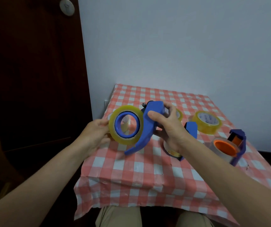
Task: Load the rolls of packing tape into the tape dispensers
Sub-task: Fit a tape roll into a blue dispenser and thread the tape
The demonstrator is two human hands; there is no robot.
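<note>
Landmark = checked tablecloth (131,182), red/white, draped over the table edge nearest the person's knees.

Above the cloth's near-left part, held off the surface: blue dispenser (145,126) w/ a yellowish tape roll (126,125) seated on its blue hub. Dispenser's long axis runs diagonal: pointed tail down toward the near edge, handle end up toward the far edge. The roll's open face is turned to the camera, so the hub axis points roughly at the viewer.

Left hand (95,136) is at the roll's left rim, fingers curved loosely around the outer edge, thumb on top; it touches the roll only. Right hand (169,130) is wrapped tight round the dispenser handle, thumb pressed on the near blue face, fingers curled behind.

On the cloth just under the right wrist: second dispenser (191,130), blue, mostly hidden. Right side of cloth: dispenser w/ orange hub (226,148), clear roll on it, lying flat. Farther back right: loose yellowish roll (207,122), lying tilted, printed core visible. Another roll behind the right hand, mostly hidden.
</note>
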